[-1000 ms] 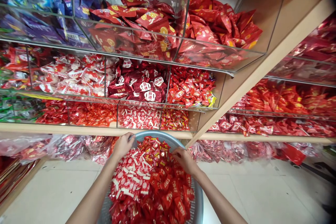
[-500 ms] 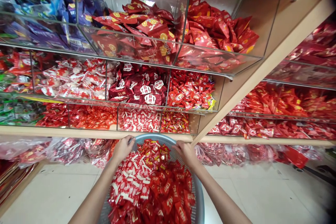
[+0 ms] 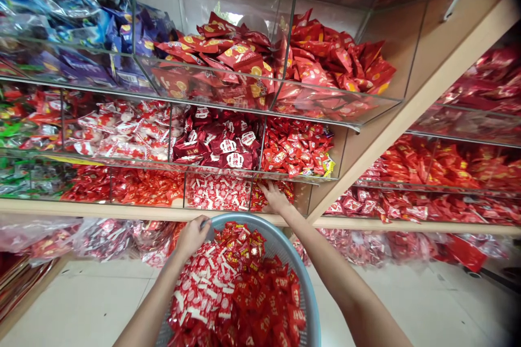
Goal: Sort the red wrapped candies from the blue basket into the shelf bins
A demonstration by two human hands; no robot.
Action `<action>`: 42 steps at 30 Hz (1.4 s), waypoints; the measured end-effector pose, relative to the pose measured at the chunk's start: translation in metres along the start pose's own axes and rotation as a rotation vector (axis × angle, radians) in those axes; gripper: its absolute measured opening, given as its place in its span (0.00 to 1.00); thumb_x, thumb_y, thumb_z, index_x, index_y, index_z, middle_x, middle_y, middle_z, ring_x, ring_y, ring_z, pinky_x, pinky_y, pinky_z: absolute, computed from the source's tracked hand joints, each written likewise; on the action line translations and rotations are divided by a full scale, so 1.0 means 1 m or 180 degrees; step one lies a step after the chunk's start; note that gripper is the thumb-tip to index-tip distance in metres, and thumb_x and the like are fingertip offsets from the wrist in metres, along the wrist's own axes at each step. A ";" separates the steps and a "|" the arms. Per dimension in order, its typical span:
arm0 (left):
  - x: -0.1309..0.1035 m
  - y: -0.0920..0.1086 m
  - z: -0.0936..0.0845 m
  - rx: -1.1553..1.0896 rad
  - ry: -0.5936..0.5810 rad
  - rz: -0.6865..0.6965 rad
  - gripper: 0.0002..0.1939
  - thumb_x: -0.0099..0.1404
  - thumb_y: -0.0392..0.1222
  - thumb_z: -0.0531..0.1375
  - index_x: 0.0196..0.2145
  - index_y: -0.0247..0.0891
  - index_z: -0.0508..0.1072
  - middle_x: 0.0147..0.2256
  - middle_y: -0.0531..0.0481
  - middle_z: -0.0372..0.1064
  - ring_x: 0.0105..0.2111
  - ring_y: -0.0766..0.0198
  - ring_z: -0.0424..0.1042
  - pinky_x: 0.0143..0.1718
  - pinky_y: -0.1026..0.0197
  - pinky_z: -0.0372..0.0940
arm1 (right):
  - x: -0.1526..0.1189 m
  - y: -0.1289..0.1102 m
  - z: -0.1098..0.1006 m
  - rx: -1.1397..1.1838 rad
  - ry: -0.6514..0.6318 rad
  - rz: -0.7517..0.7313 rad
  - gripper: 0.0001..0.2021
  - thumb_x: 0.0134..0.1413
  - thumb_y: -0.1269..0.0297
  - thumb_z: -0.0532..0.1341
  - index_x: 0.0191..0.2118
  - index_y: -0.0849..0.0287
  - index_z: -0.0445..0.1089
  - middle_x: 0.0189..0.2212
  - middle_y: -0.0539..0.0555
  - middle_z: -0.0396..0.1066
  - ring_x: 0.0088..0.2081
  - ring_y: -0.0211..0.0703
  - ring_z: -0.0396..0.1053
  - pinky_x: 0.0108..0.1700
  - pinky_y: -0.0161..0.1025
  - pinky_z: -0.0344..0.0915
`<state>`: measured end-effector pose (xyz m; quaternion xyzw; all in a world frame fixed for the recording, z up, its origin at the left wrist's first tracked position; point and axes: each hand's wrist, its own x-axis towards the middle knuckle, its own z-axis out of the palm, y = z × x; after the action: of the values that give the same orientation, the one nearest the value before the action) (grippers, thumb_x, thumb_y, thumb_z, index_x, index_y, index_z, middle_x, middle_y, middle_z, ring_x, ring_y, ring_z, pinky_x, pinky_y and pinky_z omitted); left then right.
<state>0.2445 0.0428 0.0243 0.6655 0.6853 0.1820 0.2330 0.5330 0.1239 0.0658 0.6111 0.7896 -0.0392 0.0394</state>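
Observation:
A round grey-blue plastic basket (image 3: 312, 287) holds piles of wrapped candies: white-and-red ones (image 3: 203, 287) at the left, dark red ones (image 3: 266, 295) at the right, small red-and-yellow ones (image 3: 240, 241) at the top. My left hand (image 3: 194, 237) grips the basket's upper left rim, fingers curled over it. My right hand (image 3: 275, 198) is off the basket, at the bottom-row compartment of small red-and-yellow candies (image 3: 260, 195). Its fingers are apart over the candies, with nothing visible in them.
Clear-walled shelf compartments hold red orange-print packets (image 3: 240, 57), blue packets (image 3: 73, 16) and maroon packets (image 3: 228, 143). A slanting wooden post (image 3: 378, 141) divides the shelves. Bagged candies (image 3: 101, 236) lie under the wooden ledge (image 3: 134, 210).
My right hand has let go of the basket rim and moved up and forward into the lower compartment. The shelves appear slightly lower in view. My left hand keeps its hold.

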 end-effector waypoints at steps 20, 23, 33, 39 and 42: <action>-0.001 0.001 0.000 -0.0085 -0.0007 0.0017 0.18 0.65 0.52 0.47 0.41 0.42 0.72 0.37 0.48 0.75 0.35 0.60 0.73 0.37 0.64 0.60 | 0.015 -0.013 0.012 -0.0488 0.0020 0.0006 0.30 0.52 0.77 0.56 0.61 0.53 0.52 0.65 0.62 0.42 0.58 0.58 0.55 0.45 0.48 0.68; -0.001 0.000 0.001 -0.0062 0.0020 0.0033 0.18 0.65 0.52 0.47 0.41 0.42 0.72 0.37 0.49 0.75 0.35 0.61 0.73 0.36 0.65 0.60 | 0.017 -0.012 0.013 -0.0451 0.0068 -0.0041 0.29 0.52 0.80 0.54 0.59 0.55 0.55 0.64 0.64 0.43 0.56 0.56 0.58 0.45 0.46 0.68; -0.001 0.000 0.001 -0.0001 0.0017 0.0032 0.19 0.65 0.53 0.47 0.41 0.43 0.72 0.36 0.49 0.75 0.36 0.61 0.73 0.33 0.65 0.60 | 0.011 -0.011 0.007 -0.0336 0.0084 0.0002 0.27 0.50 0.84 0.48 0.55 0.56 0.58 0.58 0.65 0.52 0.52 0.51 0.63 0.42 0.40 0.67; -0.001 0.000 0.001 -0.0045 -0.0003 0.0041 0.19 0.65 0.52 0.47 0.41 0.42 0.71 0.37 0.48 0.75 0.37 0.60 0.73 0.35 0.64 0.60 | 0.004 0.004 0.002 0.0696 0.0541 0.0154 0.21 0.53 0.76 0.52 0.54 0.56 0.60 0.57 0.63 0.54 0.49 0.49 0.65 0.44 0.41 0.64; 0.000 -0.001 0.001 -0.0046 -0.0006 0.0056 0.18 0.65 0.52 0.47 0.41 0.42 0.71 0.36 0.48 0.75 0.38 0.59 0.73 0.36 0.64 0.60 | -0.002 0.011 -0.002 0.1822 0.1053 0.0299 0.19 0.49 0.73 0.59 0.50 0.59 0.64 0.53 0.61 0.59 0.50 0.48 0.64 0.48 0.42 0.63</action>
<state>0.2444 0.0425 0.0227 0.6700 0.6779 0.1883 0.2369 0.5444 0.1250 0.0675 0.6312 0.7132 -0.1579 -0.2608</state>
